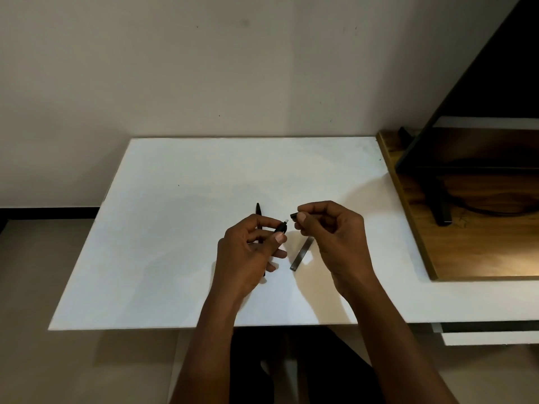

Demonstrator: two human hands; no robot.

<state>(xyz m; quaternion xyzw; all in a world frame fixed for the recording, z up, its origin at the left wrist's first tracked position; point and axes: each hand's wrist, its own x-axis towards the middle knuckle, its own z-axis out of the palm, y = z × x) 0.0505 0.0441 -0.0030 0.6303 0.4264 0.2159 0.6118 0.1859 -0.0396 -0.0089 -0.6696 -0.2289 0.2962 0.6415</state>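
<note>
A white table point(175, 258) stands against a beige wall point(204, 68). Over its middle the left hand point(248, 252) grips a black pen point(280, 228), its white end towards the right hand point(329, 228), which pinches a small black cap point(294, 216) just apart from it. A grey strip point(302, 255) lies on the table below them.

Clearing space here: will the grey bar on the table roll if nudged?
Probably not: the grey bar looks flat-sided and lies flat on the white table, so it should slide. It looks straight and thin, likely stiff and light.
</note>
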